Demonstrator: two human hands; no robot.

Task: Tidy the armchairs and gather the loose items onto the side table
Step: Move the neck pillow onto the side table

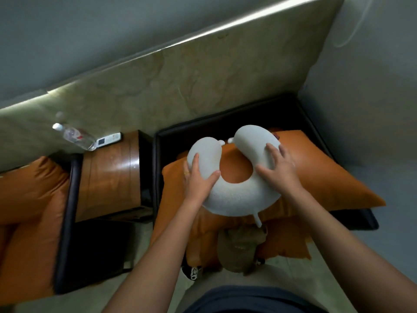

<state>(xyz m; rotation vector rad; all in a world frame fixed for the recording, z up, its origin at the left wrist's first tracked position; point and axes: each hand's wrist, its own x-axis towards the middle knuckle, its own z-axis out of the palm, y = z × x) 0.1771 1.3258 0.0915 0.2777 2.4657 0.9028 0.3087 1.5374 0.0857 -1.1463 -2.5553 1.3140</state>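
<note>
A white U-shaped neck pillow [234, 199] lies against the orange back cushion [327, 177] of the right armchair [293, 107]. My left hand [198, 177] grips the pillow's left arm, fingers on top and thumb wrapped to the inner side. On the pillow's right arm, my right hand [278, 164] grips with spread fingers. An olive cap [237, 251] sits on the seat cushion below the pillow. The wooden side table [112, 177] stands to the left, holding a clear water bottle [75, 136] and a white remote [108, 139].
A second armchair with orange cushions [27, 199] and a dark frame stands left of the side table. A marble-look wall panel [180, 75] runs behind the furniture. A grey wall closes the right side. A dark shoe [191, 271] shows by the seat front.
</note>
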